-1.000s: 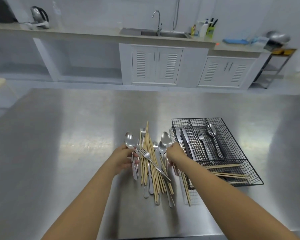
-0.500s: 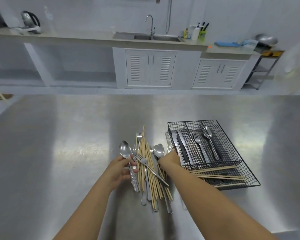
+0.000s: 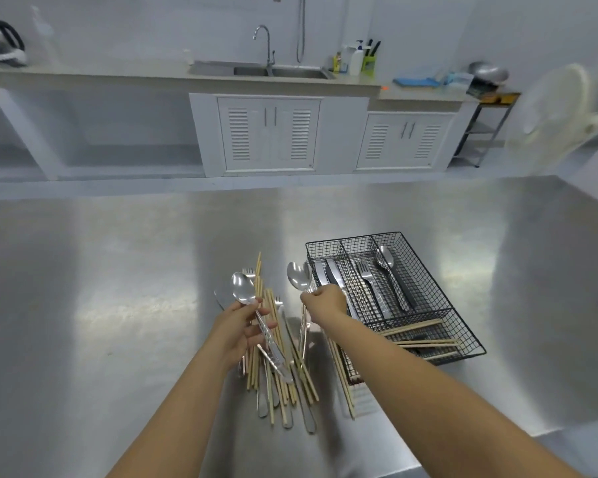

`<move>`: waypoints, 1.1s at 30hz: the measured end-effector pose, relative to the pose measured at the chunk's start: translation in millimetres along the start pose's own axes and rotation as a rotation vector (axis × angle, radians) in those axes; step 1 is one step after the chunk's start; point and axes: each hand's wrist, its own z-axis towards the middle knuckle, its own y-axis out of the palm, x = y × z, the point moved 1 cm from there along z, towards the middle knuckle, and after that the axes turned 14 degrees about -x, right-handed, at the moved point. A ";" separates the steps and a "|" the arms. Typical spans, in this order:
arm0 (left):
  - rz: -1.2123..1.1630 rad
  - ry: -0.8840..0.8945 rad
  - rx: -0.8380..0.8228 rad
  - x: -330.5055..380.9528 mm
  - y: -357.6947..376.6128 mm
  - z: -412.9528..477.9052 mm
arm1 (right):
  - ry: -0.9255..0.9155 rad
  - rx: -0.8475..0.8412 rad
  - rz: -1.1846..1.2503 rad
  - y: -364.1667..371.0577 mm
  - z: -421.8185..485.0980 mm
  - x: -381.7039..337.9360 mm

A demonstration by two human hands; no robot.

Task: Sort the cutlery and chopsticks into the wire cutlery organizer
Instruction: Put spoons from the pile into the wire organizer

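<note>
A black wire cutlery organizer (image 3: 463, 326) sits on the steel table, right of centre. Its long compartments hold knives (image 3: 328, 276), a fork (image 3: 368, 281) and a spoon (image 3: 387, 267); chopsticks (image 3: 425, 341) lie across its near compartment. Left of it is a loose pile of wooden chopsticks and cutlery (image 3: 277, 384). My left hand (image 3: 239, 331) grips a spoon (image 3: 244, 291) by its handle, bowl up, above the pile. My right hand (image 3: 325, 301) holds a second spoon (image 3: 297, 276) lifted beside the organizer's left edge.
The steel table (image 3: 118, 288) stretches wide to the left and behind. Beyond it runs a white counter with a sink (image 3: 280, 70), a kettle (image 3: 0, 43) and bottles (image 3: 356, 60). A white fan (image 3: 556, 112) stands at the far right.
Both hands have lifted a spoon each out of the pile. The view has dropped a little and the hands have risen off the table.
</note>
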 end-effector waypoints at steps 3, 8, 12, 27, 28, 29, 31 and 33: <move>-0.026 0.001 -0.009 1.3 12.6 9.3 | -0.036 -0.079 0.154 -18.3 -3.7 -4.0; -0.073 0.038 -0.018 11.7 39.1 25.8 | -0.072 -0.191 0.472 -79.2 1.3 -6.8; -0.079 0.065 -0.021 18.1 68.5 40.6 | -0.080 -0.191 0.484 -144.2 18.5 7.2; -0.002 0.084 0.001 1.6 181.7 92.7 | 0.069 0.082 0.073 -228.4 81.0 56.5; 0.007 0.086 0.003 0.3 186.8 94.7 | 0.064 0.085 0.054 -229.3 82.4 57.6; 0.015 0.090 0.008 -0.9 191.7 96.7 | 0.058 0.083 0.028 -230.3 84.9 58.8; 0.026 0.097 0.021 -3.5 199.9 99.6 | 0.064 0.059 -0.039 -233.4 90.0 60.0; 0.032 0.102 0.031 -6.6 205.9 101.4 | 0.058 0.023 -0.105 -238.8 91.8 57.4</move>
